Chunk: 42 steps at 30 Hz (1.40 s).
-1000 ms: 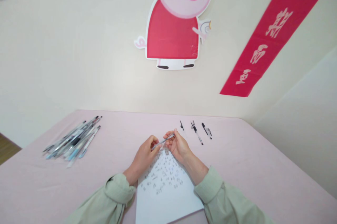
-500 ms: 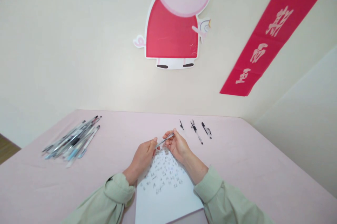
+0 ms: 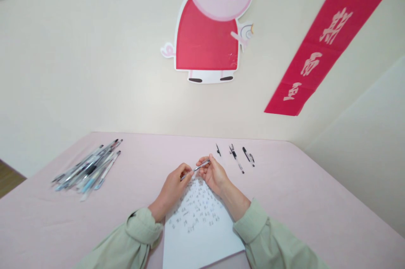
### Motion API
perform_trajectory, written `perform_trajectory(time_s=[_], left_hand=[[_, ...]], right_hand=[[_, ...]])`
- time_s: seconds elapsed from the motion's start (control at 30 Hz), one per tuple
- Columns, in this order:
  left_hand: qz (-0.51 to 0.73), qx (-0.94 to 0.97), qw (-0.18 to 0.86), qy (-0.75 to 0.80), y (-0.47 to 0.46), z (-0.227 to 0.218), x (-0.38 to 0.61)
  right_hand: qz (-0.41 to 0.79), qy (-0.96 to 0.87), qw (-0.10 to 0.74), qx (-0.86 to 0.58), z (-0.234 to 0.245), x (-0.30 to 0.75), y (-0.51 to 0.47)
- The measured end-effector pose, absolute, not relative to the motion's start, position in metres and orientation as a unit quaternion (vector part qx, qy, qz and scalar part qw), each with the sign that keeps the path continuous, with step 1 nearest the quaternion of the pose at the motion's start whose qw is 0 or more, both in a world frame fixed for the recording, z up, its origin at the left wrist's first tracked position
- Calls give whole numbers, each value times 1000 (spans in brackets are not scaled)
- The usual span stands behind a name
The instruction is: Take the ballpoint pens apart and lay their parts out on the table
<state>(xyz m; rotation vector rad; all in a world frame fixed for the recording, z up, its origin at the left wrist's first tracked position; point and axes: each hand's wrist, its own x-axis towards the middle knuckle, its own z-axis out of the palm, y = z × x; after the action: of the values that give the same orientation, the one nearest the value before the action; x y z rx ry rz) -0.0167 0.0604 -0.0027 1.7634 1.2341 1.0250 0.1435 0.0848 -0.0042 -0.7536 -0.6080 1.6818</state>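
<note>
- Left hand [image 3: 172,186]: fingers [image 3: 186,170] curled in, pinching the near-left end of a pen [image 3: 198,168].
- Right hand [image 3: 215,174]: fingers [image 3: 202,162] closed round the far-right end of the same pen, thumb on top.
- Pen: slim, clear barrel, held between both hands and tilted up to the right. It is lifted just above the far edge of the sheet of paper [image 3: 202,231], at the middle of the worktop.
- Sheet of paper: white, flat on the worktop between the forearms, far half covered in small handwritten marks, near half blank.
- Sleeves [image 3: 142,231]: pale green, both cuffs resting by the sheet's side edges.
- Loose pen parts [image 3: 236,157]: a few small black-and-clear pieces in a row, just beyond the right hand, apart from each other.
- Heap of pens [image 3: 88,168]: many clear-barrelled ones lying roughly parallel, well apart on the far left.
- Worktop [image 3: 300,201]: pale pink cloth, lightly creased, butts against the wall.
- Wall [image 3: 79,49]: cream, plain.
- Pig cutout [image 3: 210,28]: pink head, red dress, stuck on the wall above the hands.
- Red banner [image 3: 329,37]: white characters, slanting down on the right.
- Floor [image 3: 8,178]: brown strip at the left edge.
</note>
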Motion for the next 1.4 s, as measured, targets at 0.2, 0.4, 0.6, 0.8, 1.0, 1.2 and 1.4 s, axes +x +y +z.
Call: perform_trajectory(time_s=[0.2, 0.4, 0.6, 0.8, 1.0, 1.2, 1.4], left_hand=[[370, 700, 372, 483, 60, -1, -16], [370, 714, 358, 475, 58, 2, -16], [368, 668, 387, 518, 62, -3, -17], [415, 643, 381, 519, 65, -4, -17], [441, 601, 429, 509, 63, -3, -16], [509, 525, 466, 499, 68, -6, -18], [533, 496, 482, 488, 72, -8, -18]], right_hand=[[713, -257, 566, -324, -3, 143, 84], [713, -254, 569, -321, -5, 143, 85], [689, -183, 618, -331, -8, 154, 93], [669, -153, 647, -333, -8, 160, 97], [627, -161, 679, -347, -5, 181, 107], [638, -180, 670, -334, 1, 186, 107], [673, -217, 643, -295, 1, 168, 99]])
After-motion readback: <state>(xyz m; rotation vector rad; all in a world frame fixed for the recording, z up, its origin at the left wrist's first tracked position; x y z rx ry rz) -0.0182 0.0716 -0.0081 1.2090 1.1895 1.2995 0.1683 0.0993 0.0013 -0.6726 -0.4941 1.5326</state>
